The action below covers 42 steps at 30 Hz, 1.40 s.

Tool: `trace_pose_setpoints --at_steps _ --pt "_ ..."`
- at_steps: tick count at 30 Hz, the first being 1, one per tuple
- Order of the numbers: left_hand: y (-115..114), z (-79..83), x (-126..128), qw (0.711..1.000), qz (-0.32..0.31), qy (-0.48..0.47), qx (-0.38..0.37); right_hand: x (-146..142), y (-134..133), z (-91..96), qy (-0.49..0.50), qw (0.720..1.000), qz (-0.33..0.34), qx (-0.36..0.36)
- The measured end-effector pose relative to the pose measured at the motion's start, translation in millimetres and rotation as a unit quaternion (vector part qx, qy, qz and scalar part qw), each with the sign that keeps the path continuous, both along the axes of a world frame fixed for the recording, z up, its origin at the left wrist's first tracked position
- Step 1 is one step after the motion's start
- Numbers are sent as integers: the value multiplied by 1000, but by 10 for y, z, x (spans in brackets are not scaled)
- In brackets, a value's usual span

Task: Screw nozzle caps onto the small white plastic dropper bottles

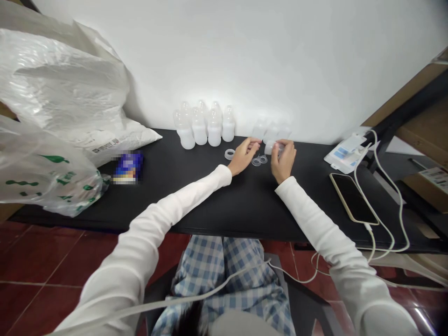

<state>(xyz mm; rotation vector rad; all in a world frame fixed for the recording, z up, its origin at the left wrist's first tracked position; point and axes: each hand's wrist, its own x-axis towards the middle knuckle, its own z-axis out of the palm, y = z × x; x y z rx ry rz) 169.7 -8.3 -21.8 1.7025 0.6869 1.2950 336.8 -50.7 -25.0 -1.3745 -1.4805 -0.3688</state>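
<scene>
nearest, on the smooth black counter [238,210], a dark-screened phone in a pale case [353,198] lies at the right of the frame. at centre, the person's left hand [242,156] has its fingers curled close together; whether they pinch anything cannot be told. the right hand [284,161] has its fingers closed around a translucent white plastic piece [269,148], right of centre. between the hands lie flat clear plastic discs [256,162]; a round white plastic ring [230,154] sits beside the left hand. farther back stand hazy clear plastic caps [259,128] and, left of centre, upright white plastic bottles with clear domed tops [199,128]. the work seems partway: those bottles look finished, while the discs, ring and caps seem left to use.
</scene>
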Motion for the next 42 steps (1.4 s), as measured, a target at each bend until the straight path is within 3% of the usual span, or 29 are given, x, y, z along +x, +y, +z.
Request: trace_pose_setpoints --at_steps 3,6,9,14,19,28,34,42 --pt "-408 4 -174 998 -40 19 35 -109 -15 -11 3 1000 3 -3" --pt "-538 -4 -253 998 -30 21 56 -189 -26 -28 12 1000 13 -12" --pt "-504 -37 -268 998 -19 20 64 -229 -39 -41 27 998 37 -32" --pt "-458 -104 -266 1000 -20 -13 7 -258 -91 -22 35 993 57 -93" --pt "-438 -122 -267 998 -31 -40 -38 -317 -141 20 16 994 48 -95" --pt "-354 -93 -297 990 -49 -58 -118 -397 -194 135 58 981 124 -137" --pt "-396 8 -361 993 -27 -36 -112 -353 -183 151 61 971 185 -141" --pt "-378 113 -470 996 56 -18 -67 -293 -120 68 16 949 291 -116"
